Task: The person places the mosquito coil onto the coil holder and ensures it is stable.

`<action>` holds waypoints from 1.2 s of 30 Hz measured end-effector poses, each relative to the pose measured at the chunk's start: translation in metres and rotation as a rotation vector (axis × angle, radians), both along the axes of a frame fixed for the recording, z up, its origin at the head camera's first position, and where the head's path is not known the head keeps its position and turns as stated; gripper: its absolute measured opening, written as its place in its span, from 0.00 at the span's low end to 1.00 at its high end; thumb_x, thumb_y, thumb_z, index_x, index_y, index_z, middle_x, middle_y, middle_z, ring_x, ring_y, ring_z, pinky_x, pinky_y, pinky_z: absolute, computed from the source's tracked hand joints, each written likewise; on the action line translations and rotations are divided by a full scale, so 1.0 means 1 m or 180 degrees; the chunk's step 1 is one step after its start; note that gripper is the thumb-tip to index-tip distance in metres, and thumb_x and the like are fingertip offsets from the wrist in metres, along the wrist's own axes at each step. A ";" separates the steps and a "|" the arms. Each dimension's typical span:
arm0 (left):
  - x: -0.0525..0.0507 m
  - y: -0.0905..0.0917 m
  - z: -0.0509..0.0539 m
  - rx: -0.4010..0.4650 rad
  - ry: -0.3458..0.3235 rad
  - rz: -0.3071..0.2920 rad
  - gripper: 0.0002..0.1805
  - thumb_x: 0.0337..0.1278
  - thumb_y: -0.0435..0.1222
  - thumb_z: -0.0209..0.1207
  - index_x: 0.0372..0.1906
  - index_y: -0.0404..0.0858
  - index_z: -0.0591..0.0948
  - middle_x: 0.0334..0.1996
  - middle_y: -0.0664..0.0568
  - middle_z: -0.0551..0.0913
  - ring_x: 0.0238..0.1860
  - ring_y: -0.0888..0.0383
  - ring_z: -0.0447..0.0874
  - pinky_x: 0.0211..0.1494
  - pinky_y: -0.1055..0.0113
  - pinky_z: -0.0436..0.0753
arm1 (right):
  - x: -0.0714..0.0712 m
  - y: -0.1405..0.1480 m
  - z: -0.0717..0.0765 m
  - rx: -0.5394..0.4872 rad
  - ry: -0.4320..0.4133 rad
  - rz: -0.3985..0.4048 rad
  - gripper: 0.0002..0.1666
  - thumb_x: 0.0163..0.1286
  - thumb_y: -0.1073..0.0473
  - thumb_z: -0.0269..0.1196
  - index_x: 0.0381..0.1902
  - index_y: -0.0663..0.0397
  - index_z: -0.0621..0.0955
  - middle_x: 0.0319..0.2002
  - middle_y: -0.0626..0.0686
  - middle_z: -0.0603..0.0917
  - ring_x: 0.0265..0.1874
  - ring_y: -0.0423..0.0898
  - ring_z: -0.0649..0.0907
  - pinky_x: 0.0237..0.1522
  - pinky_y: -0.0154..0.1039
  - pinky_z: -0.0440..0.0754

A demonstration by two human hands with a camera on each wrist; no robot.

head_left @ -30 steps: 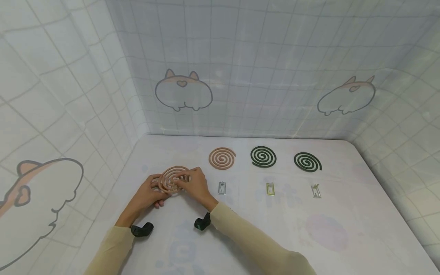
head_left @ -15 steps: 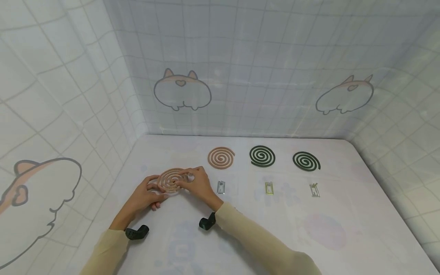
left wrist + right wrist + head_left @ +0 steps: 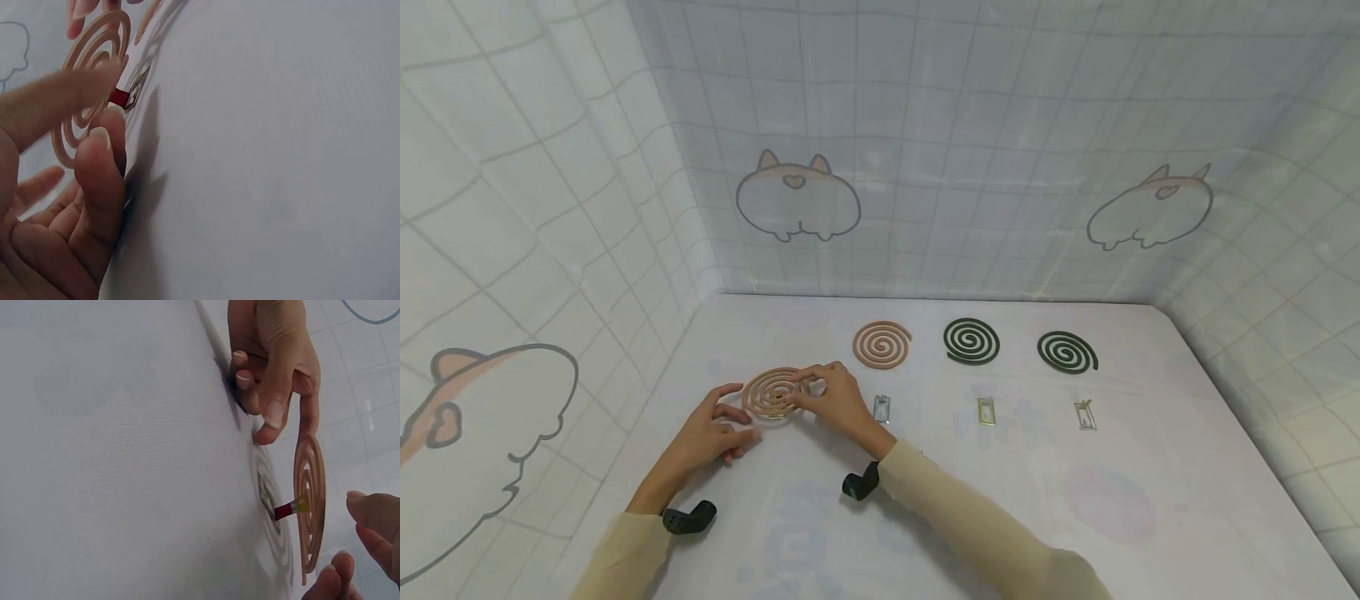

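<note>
A tan mosquito coil [image 3: 763,388] sits raised above the white table, on a small metal stand [image 3: 140,89] whose red and yellow tab [image 3: 285,510] reaches up to the coil's centre. At the coil's left side is my left hand [image 3: 706,433], fingers loosely bent and spread; in the right wrist view its index fingertip overlaps the rim, so contact is unclear. My right hand [image 3: 842,406] arches over the coil's right side. In the right wrist view its fingertips [image 3: 369,509] stand a little off the coil, holding nothing visible.
Another tan coil [image 3: 882,344] and two green coils [image 3: 972,341] [image 3: 1067,352] lie flat along the back. In front of them lie a silver stand [image 3: 882,409], a yellowish stand [image 3: 987,411] and another silver stand [image 3: 1085,415]. Tile-patterned cloth walls [image 3: 925,208] enclose the table.
The tan coil, tilted between both hands a second ago, now lies more level. My left hand has drawn back to the left and loosened; the right hand has shifted slightly right.
</note>
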State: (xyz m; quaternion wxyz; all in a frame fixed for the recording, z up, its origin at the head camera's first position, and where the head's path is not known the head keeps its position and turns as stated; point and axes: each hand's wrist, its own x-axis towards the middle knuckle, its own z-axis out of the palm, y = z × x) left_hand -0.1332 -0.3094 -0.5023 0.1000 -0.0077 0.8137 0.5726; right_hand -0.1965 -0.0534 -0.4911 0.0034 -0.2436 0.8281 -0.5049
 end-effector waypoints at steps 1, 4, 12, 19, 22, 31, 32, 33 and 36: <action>0.001 0.000 0.000 0.0000 0.0008 0.0004 0.56 0.55 0.36 0.76 0.80 0.43 0.50 0.52 0.33 0.75 0.24 0.51 0.81 0.23 0.58 0.83 | 0.000 0.001 0.001 -0.0031 0.0012 0.0020 0.19 0.65 0.51 0.75 0.52 0.49 0.89 0.49 0.54 0.84 0.46 0.53 0.79 0.40 0.33 0.76; 0.005 -0.002 0.001 -0.0047 0.0039 -0.0027 0.55 0.57 0.37 0.75 0.81 0.44 0.50 0.55 0.32 0.73 0.25 0.50 0.81 0.24 0.56 0.84 | -0.001 0.006 0.002 -0.0077 0.0060 0.0051 0.18 0.65 0.51 0.75 0.52 0.48 0.89 0.48 0.53 0.84 0.39 0.49 0.80 0.36 0.31 0.78; 0.013 -0.004 0.003 -0.0133 0.0136 0.0004 0.51 0.57 0.41 0.75 0.79 0.45 0.55 0.51 0.33 0.73 0.24 0.52 0.80 0.23 0.57 0.83 | 0.002 0.018 0.011 -0.0187 0.0090 0.0143 0.17 0.69 0.52 0.72 0.54 0.48 0.87 0.48 0.57 0.84 0.31 0.45 0.79 0.31 0.33 0.79; 0.015 -0.001 0.006 -0.0133 0.0227 -0.0115 0.44 0.60 0.41 0.73 0.77 0.47 0.62 0.48 0.35 0.74 0.24 0.53 0.79 0.22 0.58 0.82 | 0.002 0.024 0.015 -0.0198 0.0111 0.0043 0.16 0.68 0.51 0.73 0.52 0.44 0.88 0.47 0.57 0.84 0.24 0.39 0.77 0.26 0.33 0.78; 0.016 0.001 0.006 -0.0090 0.0275 -0.0188 0.41 0.61 0.40 0.72 0.76 0.47 0.65 0.47 0.35 0.75 0.22 0.54 0.78 0.22 0.58 0.81 | 0.001 0.027 0.016 -0.0178 0.0176 0.0019 0.16 0.68 0.51 0.73 0.51 0.45 0.88 0.46 0.57 0.84 0.23 0.38 0.77 0.27 0.32 0.79; 0.015 0.011 0.002 -0.0085 0.0317 -0.0390 0.34 0.62 0.41 0.72 0.71 0.45 0.73 0.45 0.38 0.79 0.20 0.56 0.76 0.21 0.61 0.79 | 0.004 0.040 0.022 -0.0241 0.0157 0.0006 0.14 0.68 0.53 0.73 0.51 0.44 0.88 0.46 0.51 0.84 0.22 0.40 0.78 0.26 0.34 0.80; 0.015 0.012 0.001 -0.0081 0.0310 -0.0406 0.34 0.62 0.41 0.72 0.71 0.46 0.73 0.45 0.39 0.79 0.20 0.56 0.76 0.21 0.62 0.79 | 0.004 0.041 0.022 -0.0232 0.0157 0.0011 0.15 0.69 0.52 0.73 0.52 0.43 0.87 0.47 0.53 0.84 0.22 0.40 0.78 0.27 0.34 0.80; 0.015 0.014 0.001 -0.0079 0.0309 -0.0419 0.34 0.61 0.41 0.72 0.71 0.47 0.74 0.45 0.39 0.79 0.20 0.56 0.77 0.21 0.62 0.79 | 0.004 0.043 0.022 -0.0218 0.0161 0.0007 0.15 0.69 0.52 0.73 0.52 0.43 0.87 0.47 0.53 0.84 0.22 0.39 0.78 0.27 0.34 0.80; 0.015 0.019 0.002 -0.0081 0.0357 -0.0488 0.34 0.61 0.42 0.72 0.71 0.49 0.74 0.46 0.40 0.78 0.21 0.56 0.77 0.21 0.62 0.79 | 0.003 0.046 0.023 -0.0201 0.0153 -0.0027 0.15 0.69 0.51 0.73 0.52 0.42 0.87 0.48 0.55 0.84 0.21 0.39 0.78 0.26 0.34 0.79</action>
